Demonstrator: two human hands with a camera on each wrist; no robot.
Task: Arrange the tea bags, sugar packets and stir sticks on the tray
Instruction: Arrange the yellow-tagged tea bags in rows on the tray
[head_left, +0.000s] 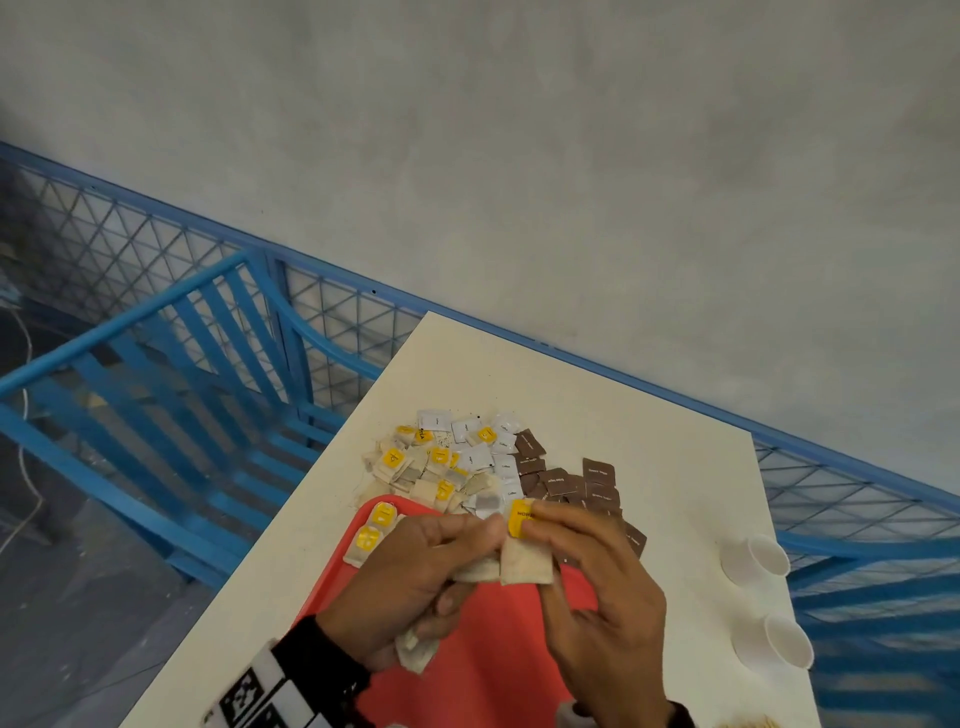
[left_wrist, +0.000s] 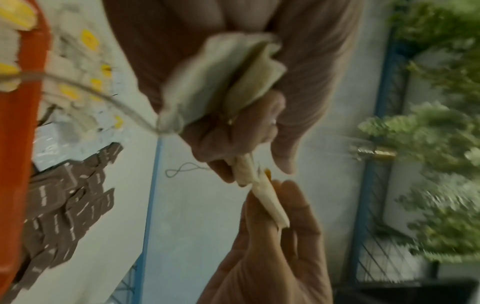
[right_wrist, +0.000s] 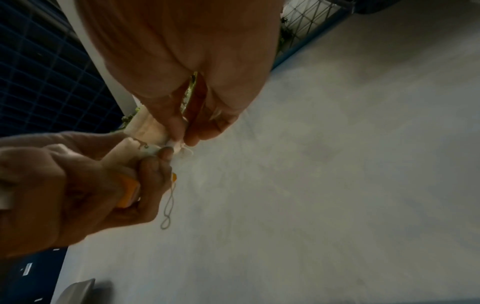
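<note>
Overhead, both hands pinch one tea bag above the red tray. Only the right wrist view shows its looped string; left hand also clutches spare bags, right hand grips the yellow tag.

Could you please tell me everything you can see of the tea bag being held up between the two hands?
The tea bag is a flat, cream, paper-looking pouch with a yellow tag at its top carrying dark print. It hangs upright above the red tray, off the table. The right hand pinches its tag end, while the left hand touches its left edge and also grips other cream bags. A thin looped string dangles near it.
</note>
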